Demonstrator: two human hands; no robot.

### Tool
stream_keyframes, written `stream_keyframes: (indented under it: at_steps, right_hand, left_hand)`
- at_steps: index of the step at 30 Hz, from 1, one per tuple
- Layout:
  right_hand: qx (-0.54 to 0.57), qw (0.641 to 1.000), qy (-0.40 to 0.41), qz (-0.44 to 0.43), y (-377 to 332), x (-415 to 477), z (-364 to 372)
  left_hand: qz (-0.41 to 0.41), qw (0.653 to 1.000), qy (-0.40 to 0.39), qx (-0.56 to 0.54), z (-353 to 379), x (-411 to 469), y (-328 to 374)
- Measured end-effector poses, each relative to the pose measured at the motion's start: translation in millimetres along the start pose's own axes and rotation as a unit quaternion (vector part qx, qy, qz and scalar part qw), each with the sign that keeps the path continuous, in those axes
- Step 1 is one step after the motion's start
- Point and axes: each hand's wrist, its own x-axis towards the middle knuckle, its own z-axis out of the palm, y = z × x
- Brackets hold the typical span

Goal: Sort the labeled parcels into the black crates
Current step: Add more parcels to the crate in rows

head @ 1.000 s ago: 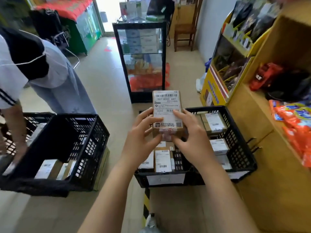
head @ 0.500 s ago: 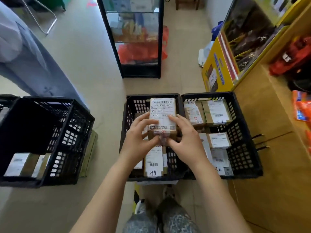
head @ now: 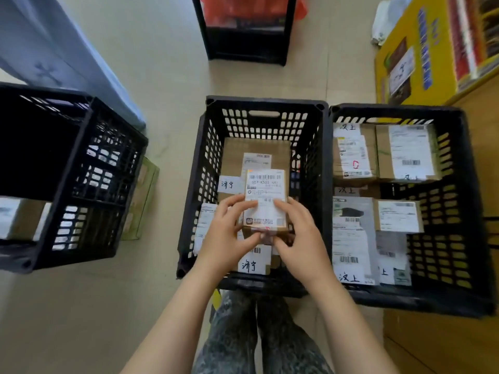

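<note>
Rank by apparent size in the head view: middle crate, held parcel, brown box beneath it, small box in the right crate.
1. middle crate
2. brown box, though partly covered
3. held parcel and small box: the parcel looks bigger, but it is raised nearer the camera, so these two stay unranked.

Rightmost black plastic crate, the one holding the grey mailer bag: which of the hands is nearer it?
Right. The right hand grips the small labelled cardboard parcel just left of the rightmost black plastic crate; the left hand holds the parcel's far side, farther away.
</note>
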Motion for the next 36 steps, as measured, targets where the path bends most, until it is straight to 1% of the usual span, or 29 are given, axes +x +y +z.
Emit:
stream_keyframes:
  at_steps: [3,5,9,11,14,18,22,24,28,32,36]
  right_hand:
    - [-0.013,1.000,-0.011,0.008,28.3,8.4,25.3]
    - [-0.047,0.999,-0.020,0.012,44.4,12.0,39.3]
    - [-0.108,0.993,-0.036,-0.001,68.5,12.9,60.1]
    - [-0.118,0.992,-0.044,-0.001,75.0,11.6,65.4]
    - [-0.089,0.995,-0.040,0.006,80.4,11.1,65.9]
    - [-0.003,0.999,-0.039,0.031,82.8,15.5,63.3]
    - [0.005,0.994,-0.049,0.100,86.8,21.0,66.0]
    - [0.018,0.991,-0.057,0.118,88.6,22.3,67.8]
    - [0.027,0.991,-0.059,0.119,92.1,23.1,69.8]
    - [0.031,0.992,-0.050,0.109,93.4,23.3,72.7]
    - [0.049,0.996,-0.015,0.079,82.5,21.9,64.3]
  left_hand:
    - [-0.028,0.999,-0.018,0.016,11.0,3.1,-37.9]
    - [-0.041,0.998,-0.029,0.043,18.5,3.9,-61.8]
    - [-0.051,0.992,-0.052,0.098,29.0,1.7,-96.5]
    - [-0.048,0.990,-0.062,0.119,32.3,0.4,-106.2]
    - [-0.046,0.985,-0.069,0.154,33.6,-1.9,-110.5]
    - [-0.065,0.980,-0.071,0.175,31.9,0.8,-109.6]
    - [-0.071,0.978,-0.079,0.181,29.8,4.9,-108.5]
    - [-0.072,0.977,-0.082,0.181,29.1,6.1,-108.3]
    - [-0.071,0.976,-0.085,0.186,28.1,6.7,-109.2]
    - [-0.081,0.978,-0.102,0.162,30.4,4.6,-105.8]
    - [-0.048,0.986,-0.093,0.130,32.8,6.0,-91.9]
